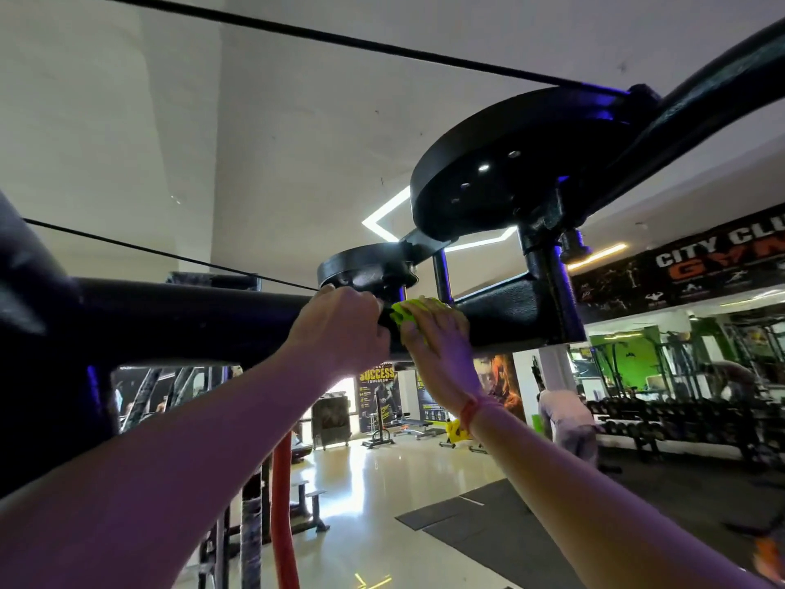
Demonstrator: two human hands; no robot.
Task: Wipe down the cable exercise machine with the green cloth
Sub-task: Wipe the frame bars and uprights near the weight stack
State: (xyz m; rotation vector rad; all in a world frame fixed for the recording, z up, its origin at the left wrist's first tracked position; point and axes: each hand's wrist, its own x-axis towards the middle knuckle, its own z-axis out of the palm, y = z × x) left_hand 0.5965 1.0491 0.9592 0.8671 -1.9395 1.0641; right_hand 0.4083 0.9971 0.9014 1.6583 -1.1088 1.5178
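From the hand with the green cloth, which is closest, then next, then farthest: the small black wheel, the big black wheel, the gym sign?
1. Small black wheel, just up-left of the right hand.
2. Big black wheel, higher, to the right.
3. Gym sign, far right, on the back wall.

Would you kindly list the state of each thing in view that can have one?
green cloth: bunched, pressed against the machine's crossbar under the right hand.
right hand: fingers fairly straight, pressing the cloth.
left hand: curled, gripping the crossbar beside the cloth.
crossbar: horizontal, overhead, black.
large pulley: mounted flat above the frame, cable running to it.
small pulley: mounted just above the hands.
upper cable: taut.
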